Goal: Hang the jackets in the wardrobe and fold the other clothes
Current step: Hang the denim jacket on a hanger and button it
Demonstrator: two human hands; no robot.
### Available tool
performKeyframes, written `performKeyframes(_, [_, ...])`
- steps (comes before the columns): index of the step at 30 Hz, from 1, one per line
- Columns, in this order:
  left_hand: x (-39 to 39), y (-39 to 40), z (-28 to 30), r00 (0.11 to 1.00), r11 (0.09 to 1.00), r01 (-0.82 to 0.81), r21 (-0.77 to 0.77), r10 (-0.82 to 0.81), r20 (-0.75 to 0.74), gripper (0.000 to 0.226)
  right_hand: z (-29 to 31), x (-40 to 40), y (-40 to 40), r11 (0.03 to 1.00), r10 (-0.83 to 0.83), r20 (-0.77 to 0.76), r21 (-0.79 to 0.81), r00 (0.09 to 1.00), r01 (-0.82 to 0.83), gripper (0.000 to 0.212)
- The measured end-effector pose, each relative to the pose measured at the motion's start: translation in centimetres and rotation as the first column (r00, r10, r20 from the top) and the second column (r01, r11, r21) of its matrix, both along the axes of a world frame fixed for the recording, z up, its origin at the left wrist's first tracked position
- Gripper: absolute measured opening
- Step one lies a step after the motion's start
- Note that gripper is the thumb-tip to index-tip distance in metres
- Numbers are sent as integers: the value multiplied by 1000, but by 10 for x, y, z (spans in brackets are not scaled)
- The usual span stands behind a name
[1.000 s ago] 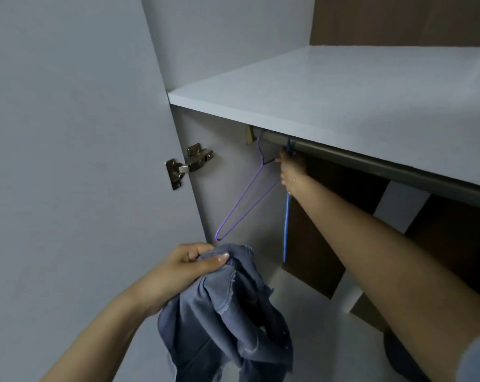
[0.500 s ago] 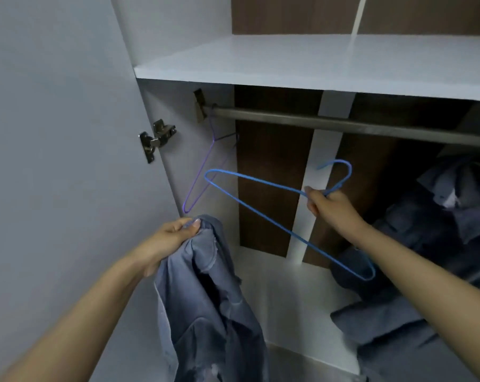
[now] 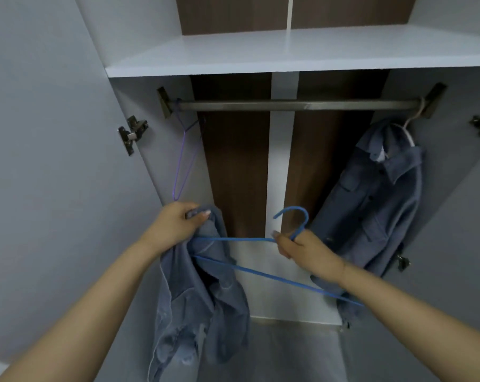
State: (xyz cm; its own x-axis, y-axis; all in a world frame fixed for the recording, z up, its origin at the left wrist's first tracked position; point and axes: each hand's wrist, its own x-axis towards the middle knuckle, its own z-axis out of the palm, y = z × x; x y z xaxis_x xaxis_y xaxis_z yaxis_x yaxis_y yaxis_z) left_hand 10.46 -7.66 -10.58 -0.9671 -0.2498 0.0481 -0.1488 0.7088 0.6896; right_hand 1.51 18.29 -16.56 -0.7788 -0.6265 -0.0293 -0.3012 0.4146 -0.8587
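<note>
My right hand [image 3: 302,244] has pulled the blue hanger [image 3: 261,268] off the rail [image 3: 288,104], fingers clenched round its neck at centre frame. My left hand [image 3: 175,227] grips the denim jacket [image 3: 194,293], lower left; the hanger's left tip meets the cloth, so threading comes next.

Rail [image 3: 288,104] free between purple hanger [image 3: 181,166] and hung jacket [image 3: 371,199].

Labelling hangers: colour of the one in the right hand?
Blue hanger, head view.

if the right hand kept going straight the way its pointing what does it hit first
Probably the wardrobe's back panel; the right hand, gripping the blue hanger, points up and inward, with nothing visible between. Depth is unclear.
</note>
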Motion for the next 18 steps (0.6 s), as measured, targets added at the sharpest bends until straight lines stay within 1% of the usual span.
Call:
performKeyframes(1, [0,9,5,998,995,44,-92,-47,-32,39,-4,10,-9,999,-48,-10,0,999,48,53])
performKeyframes(3, [3,23,9,992,980,56,-192,-76,-96,30,-9,23,-28,989,-145,-26,9,989,145,51])
performKeyframes(5, [7,39,8,988,975,4,-220,-38,-150,17,-12,29,-41,982,-186,18,-25,982,186,48])
performKeyframes(7, [11,52,2,985,981,-3,-192,-30,-169,11,-11,30,-49,975,-204,51,-80,978,207,47])
performKeyframes(9, [14,60,-4,990,985,34,-168,-57,-131,17,-7,30,-53,965,-221,15,-141,975,221,49])
performKeyframes(10, [15,61,-8,992,981,59,-186,-79,-102,23,-4,30,-52,961,-226,-18,-168,974,220,50])
performKeyframes(11, [15,59,-12,993,960,65,-271,-90,-81,28,-3,29,-51,958,-227,-51,-193,973,213,50])
performKeyframes(12, [14,56,-14,993,909,50,-413,-89,-76,32,-1,28,-50,955,-223,-80,-219,972,201,51])
performKeyframes(13, [13,53,-15,993,837,31,-547,-89,-79,36,1,26,-48,951,-217,-105,-247,971,186,52])
performKeyframes(14, [11,53,-15,992,784,31,-620,-101,-78,43,4,23,-46,947,-216,-131,-270,968,174,53])
performKeyframes(15, [8,53,-14,991,766,53,-641,-119,-61,50,8,20,-45,943,-216,-152,-288,964,166,54])
performKeyframes(16, [4,55,-13,990,769,68,-635,-131,-52,56,14,15,-43,943,-211,-161,-295,964,157,54])
performKeyframes(18, [-4,56,-12,987,746,35,-665,-132,-96,60,28,6,-43,963,-169,-164,-236,972,127,55])
